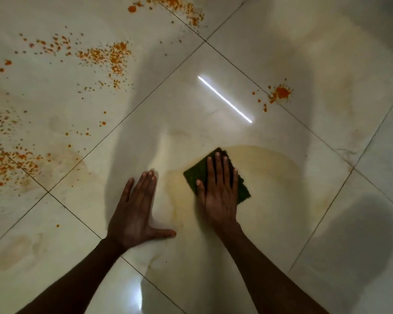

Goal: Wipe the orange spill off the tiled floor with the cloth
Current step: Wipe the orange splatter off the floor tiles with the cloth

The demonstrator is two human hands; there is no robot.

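A dark green cloth (pixel 195 173) lies flat on the pale tiled floor (pixel 213 64), and my right hand (pixel 218 193) presses down on it with fingers spread. A yellowish wet smear (pixel 270 168) surrounds the cloth. My left hand (pixel 136 209) rests flat on the floor to the left of the cloth, fingers apart, holding nothing. Orange spatter (pixel 104 55) covers the tiles at upper left, another patch (pixel 7 164) lies at the left edge, and a small orange blot (pixel 280 94) sits at upper right.
Dark grout lines cross the floor diagonally. A bright strip of reflected light (pixel 225 99) lies beyond the cloth. Faint brownish stains (pixel 16 250) mark the tile at lower left. A dark shadow (pixel 359 236) falls at lower right.
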